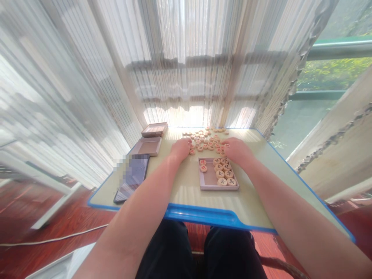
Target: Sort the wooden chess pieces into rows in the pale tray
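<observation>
Several round wooden chess pieces [203,139] with red and black characters lie scattered on the far part of a small blue-rimmed table [200,216]. My left hand [180,149] rests knuckles up at the left edge of the pile, fingers curled onto pieces. My right hand [236,150] lies at the pile's right edge, fingers curled down over pieces just beyond a shallow grey tray [207,182]. Several pieces sit in rows in that tray, mostly along its right side. What either hand holds is hidden under the fingers.
Two more shallow grey box parts [147,146] [155,129] sit at the table's far left. A dark phone [133,177] lies on the left near the edge. Sheer curtains hang close behind the table. My dark-trousered legs are under the front edge.
</observation>
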Tool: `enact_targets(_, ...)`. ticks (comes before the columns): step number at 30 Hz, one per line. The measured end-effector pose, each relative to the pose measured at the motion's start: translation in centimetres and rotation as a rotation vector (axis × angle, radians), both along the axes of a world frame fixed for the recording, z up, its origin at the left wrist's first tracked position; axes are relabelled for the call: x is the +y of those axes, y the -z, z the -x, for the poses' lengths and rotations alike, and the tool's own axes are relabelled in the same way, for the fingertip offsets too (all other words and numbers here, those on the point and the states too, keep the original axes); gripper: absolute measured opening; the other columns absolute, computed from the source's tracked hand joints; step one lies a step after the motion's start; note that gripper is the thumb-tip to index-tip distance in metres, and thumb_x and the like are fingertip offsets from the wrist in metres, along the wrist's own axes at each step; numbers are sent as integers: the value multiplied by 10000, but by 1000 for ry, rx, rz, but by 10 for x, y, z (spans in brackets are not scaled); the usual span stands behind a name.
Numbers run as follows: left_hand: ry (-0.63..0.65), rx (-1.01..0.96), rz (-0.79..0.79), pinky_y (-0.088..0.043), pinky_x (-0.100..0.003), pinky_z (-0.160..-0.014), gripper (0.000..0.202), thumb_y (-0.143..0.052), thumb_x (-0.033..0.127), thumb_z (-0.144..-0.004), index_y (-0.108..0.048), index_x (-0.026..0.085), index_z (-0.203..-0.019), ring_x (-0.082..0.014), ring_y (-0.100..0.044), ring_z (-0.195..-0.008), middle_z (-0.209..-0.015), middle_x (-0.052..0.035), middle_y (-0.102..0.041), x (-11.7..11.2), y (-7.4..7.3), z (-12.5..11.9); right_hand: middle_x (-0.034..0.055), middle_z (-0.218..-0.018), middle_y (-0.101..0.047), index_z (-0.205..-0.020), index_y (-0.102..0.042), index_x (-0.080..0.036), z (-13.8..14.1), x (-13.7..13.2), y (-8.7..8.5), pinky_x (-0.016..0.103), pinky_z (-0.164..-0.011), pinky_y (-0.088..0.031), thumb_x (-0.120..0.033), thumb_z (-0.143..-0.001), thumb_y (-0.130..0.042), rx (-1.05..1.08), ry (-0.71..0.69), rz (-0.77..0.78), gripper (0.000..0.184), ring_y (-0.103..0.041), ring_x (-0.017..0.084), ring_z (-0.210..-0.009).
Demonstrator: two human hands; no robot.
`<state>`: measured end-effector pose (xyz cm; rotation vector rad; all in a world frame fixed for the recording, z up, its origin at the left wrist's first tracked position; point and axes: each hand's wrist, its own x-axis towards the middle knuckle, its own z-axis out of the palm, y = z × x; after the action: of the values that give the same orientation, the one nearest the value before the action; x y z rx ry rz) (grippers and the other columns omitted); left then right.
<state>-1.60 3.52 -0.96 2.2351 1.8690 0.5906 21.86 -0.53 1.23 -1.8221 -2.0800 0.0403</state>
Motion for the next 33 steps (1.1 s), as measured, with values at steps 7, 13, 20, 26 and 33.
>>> enact_targets(7, -85, -238, -33, -471, -260, -739, 330, -446, 177, -815, -526, 188, -1135, -161, -630, -829, -994, -61, -657, 1, -4, 3, 67, -1084, -650, -952, -704, -186, 14, -20, -15, 343, -860, -418, -155, -776, -427, -37, -5, -106, 329, -529, 247, -1022)
enact_targets(13, -136, 178, 180, -457, -305, -823, 280, -597, 177, -694, -667, 146, -964, -265, -600, -984, -1056, -121, -657, -6, -25, 14, 47, -1072, -663, -949, -710, -200, 11, -19, -15, 340, -840, -422, -152, -757, -418, -3, 61, -107, 352, -539, 246, -1029)
enact_targets(20, -90, 61, 48, -466, -297, -819, 348, -591, 129, -662, -660, 140, -1003, -233, -609, -934, -1020, -96, -669, -5, -22, 19, 52, -1012, -683, -883, -718, -188, 10, -18, -13, 350, -863, -421, -144, -738, -440, 28, -3, -165, 316, -545, 250, -1010)
enact_targets(26, 121, -425, -138, -485, -285, -781, 349, -589, 146, -660, -626, 131, -1007, -168, -616, -830, -976, -73, -656, -20, -31, 2, 67, -994, -683, -889, -707, -179, 17, -19, -10, 362, -894, -427, -173, -764, -496, 129, -209, -281, 245, -565, 239, -998)
enact_targets(33, 436, -836, 69, -498, -316, -739, 692, -703, 158, -612, -452, 184, -1256, -162, -585, -852, -1006, -84, -601, -34, -31, -19, 54, -1018, -664, -1000, -659, -220, 35, -31, -6, 363, -836, -467, -218, -791, -542, 178, -419, -387, 240, -596, 220, -945)
